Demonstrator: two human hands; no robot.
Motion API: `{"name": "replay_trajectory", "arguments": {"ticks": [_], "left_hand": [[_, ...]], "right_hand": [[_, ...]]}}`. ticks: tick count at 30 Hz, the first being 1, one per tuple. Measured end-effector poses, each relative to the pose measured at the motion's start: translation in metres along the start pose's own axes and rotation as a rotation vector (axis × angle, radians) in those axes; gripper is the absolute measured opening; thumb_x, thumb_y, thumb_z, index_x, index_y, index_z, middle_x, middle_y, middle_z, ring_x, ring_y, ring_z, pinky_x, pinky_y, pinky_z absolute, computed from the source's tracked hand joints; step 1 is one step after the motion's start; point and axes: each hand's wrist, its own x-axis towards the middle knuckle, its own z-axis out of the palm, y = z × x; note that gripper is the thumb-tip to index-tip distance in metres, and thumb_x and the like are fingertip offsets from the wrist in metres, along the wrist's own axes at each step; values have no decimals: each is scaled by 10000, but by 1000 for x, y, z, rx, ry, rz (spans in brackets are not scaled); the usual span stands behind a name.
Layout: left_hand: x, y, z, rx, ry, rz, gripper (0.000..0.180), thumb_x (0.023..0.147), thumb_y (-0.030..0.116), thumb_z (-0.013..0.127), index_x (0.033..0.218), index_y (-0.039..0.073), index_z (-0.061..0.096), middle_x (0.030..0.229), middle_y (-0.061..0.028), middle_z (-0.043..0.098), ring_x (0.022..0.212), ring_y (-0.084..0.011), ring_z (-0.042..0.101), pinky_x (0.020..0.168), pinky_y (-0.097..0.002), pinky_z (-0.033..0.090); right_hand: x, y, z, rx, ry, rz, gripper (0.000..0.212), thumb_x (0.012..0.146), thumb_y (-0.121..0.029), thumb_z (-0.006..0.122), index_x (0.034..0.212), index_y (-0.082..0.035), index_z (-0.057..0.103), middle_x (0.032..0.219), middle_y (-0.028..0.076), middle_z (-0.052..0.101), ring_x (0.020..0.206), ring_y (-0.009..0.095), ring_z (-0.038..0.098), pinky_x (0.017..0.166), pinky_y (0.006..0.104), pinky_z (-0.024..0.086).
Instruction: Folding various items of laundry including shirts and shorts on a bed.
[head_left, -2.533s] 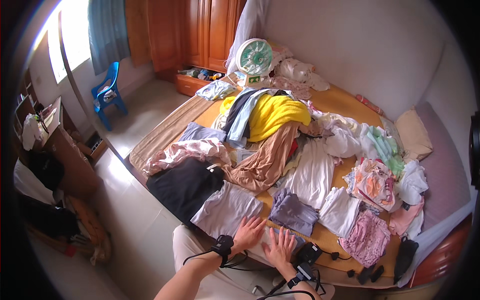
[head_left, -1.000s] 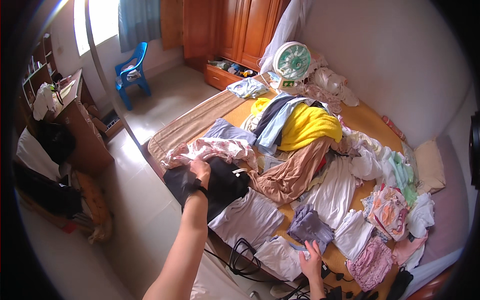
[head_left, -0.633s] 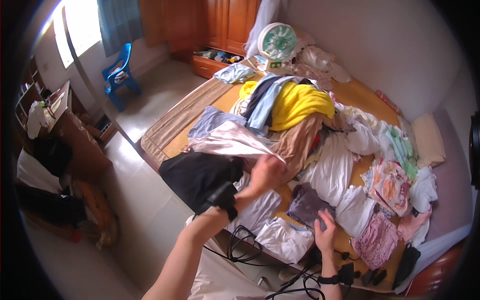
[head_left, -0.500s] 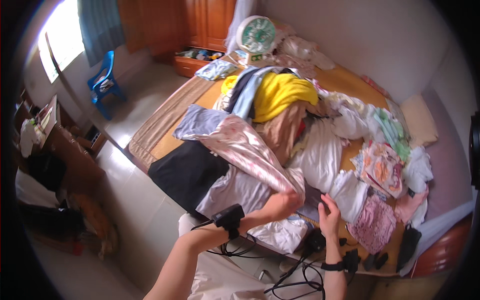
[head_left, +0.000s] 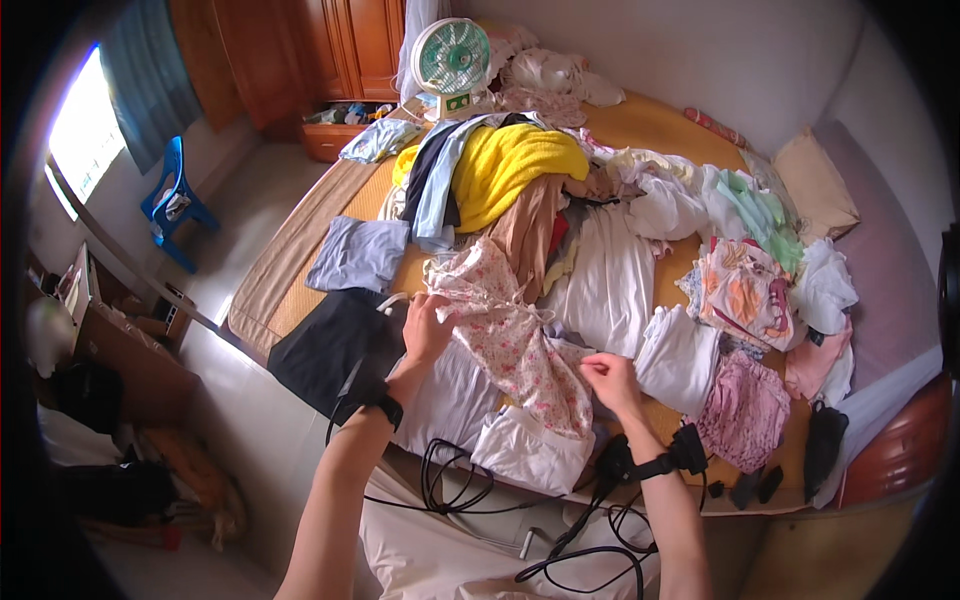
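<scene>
While the bed (head_left: 648,130) fills most of the view, a wardrobe (head_left: 360,50) stands beyond its far end, with a low drawer (head_left: 328,143) pulled out. A blue chair (head_left: 178,212) stands on the floor to the left. Across the bed's middle, a yellow cloth (head_left: 520,170) lies heaped, with a brown cloth (head_left: 525,235) trailing from it toward the person. A black cloth (head_left: 320,345) lies near the bed's left edge, just short of a folded grey cloth (head_left: 360,255).

The floral garment (head_left: 515,355) lies slantwise on the bed between the 2 hands, its far end by the brown cloth and its near end overlapping a white garment (head_left: 525,455). To the right are a folded white cloth (head_left: 678,358) and a pink garment (head_left: 745,410).

The left hand (head_left: 427,328) has its fingers curled in, gripping the floral garment's left edge. The right hand (head_left: 610,380) is closed in a pinch at the right edge; whether fabric is caught there is too small to tell. Smallest are 2 black wrist devices (head_left: 668,460), 1 per arm.
</scene>
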Motion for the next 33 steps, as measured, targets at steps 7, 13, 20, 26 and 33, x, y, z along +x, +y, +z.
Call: {"name": "replay_trajectory", "arguments": {"ticks": [7,13,20,26,33], "left_hand": [[34,-2,16,275,-67,224,550,560,161,711,1088,120,563,1296,-153,384,1190,-345,369,959,-436,352],[65,-36,8,155,-101,166,162,648,145,611,775,45,597,882,-172,598,913,-322,558,774,-397,447],[73,61,-52,-355,-197,-35,303,733,263,717,822,37,535,666,-62,596,584,-109,543,518,-247,427],[62,128,-110,-690,-392,75,325,746,159,711,1006,45,552,747,-37,616,625,-78,545,518,-218,416],[51,160,-147,-1128,-675,121,474,732,-9,653,1179,7,498,845,-88,621,735,-135,603,649,-241,485]], "right_hand": [[24,-8,74,-455,-17,75,349,670,-330,721,821,-24,649,735,127,651,659,265,636,628,347,496],[45,-3,49,-15,-98,126,248,692,-238,699,821,-33,645,734,126,645,671,208,631,607,319,476],[46,-71,-81,397,119,-6,127,821,-152,619,834,-36,567,706,-34,551,633,42,478,570,194,381],[29,-113,-143,147,293,-80,186,873,-206,547,901,-34,483,728,-13,492,664,58,439,597,214,369],[16,-137,-167,204,358,-78,229,873,-213,522,968,-8,485,864,41,515,790,125,469,703,263,379]]}}
